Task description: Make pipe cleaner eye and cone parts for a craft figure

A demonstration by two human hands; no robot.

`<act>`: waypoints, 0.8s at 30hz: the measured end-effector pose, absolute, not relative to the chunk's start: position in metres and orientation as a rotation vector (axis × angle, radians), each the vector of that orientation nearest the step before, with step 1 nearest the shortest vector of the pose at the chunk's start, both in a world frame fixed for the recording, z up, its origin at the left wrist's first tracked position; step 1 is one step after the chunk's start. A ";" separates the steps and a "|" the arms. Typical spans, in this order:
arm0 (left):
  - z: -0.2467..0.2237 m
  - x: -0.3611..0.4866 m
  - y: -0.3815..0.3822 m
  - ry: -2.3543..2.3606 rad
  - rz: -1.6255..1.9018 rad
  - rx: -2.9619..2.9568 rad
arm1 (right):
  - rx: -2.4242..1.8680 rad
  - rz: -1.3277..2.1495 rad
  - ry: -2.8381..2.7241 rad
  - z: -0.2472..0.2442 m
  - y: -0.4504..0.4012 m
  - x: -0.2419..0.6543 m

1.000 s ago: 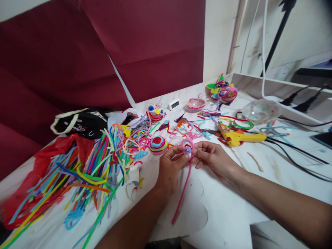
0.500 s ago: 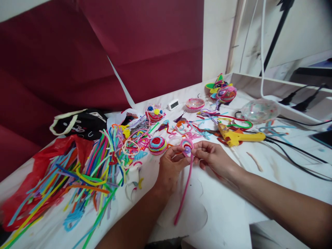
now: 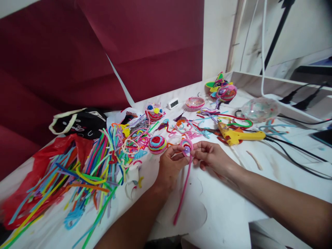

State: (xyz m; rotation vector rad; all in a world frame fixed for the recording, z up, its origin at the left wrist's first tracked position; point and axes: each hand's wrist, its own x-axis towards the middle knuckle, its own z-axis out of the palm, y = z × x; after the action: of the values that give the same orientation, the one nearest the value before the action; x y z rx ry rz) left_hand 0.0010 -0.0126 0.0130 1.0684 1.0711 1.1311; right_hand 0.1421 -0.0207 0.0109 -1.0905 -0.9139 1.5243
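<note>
The small looped piece (image 3: 186, 143) was held up between the two hands, above the bench (image 3: 223, 207). The fingers of the left hand (image 3: 167, 167) were pinched together on its left and lower edge, the thumb just below the purple bead (image 3: 187, 149) in the loop. The fingers of the right hand (image 3: 211, 155) were closed on its right edge, thumb and forefinger meeting beside the bead; how much they gripped behind it was hidden. The loop's rounded top rose clear above both sets of fingertips. From between the hands a pink stem (image 3: 183, 193) hung down and slanted left, its lower end free of the fingers. A striped dome (image 3: 157, 144) lay near the left hand, and a yellow glue gun (image 3: 238, 136) lay beyond the right.
</note>
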 end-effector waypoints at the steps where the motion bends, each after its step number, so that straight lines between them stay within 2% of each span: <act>1: 0.013 0.001 -0.013 1.072 1.127 1.076 | -1.100 1.525 -0.911 0.011 -0.021 0.142; 24: 0.014 0.002 -0.012 1.073 1.081 1.035 | -1.137 1.448 -0.908 0.011 -0.020 0.140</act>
State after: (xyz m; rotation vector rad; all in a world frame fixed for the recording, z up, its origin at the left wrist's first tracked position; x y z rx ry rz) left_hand 0.0021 -0.0119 0.0138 1.0350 1.0732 1.0807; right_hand 0.1396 -0.0204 0.0110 -1.1369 -0.9082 1.4480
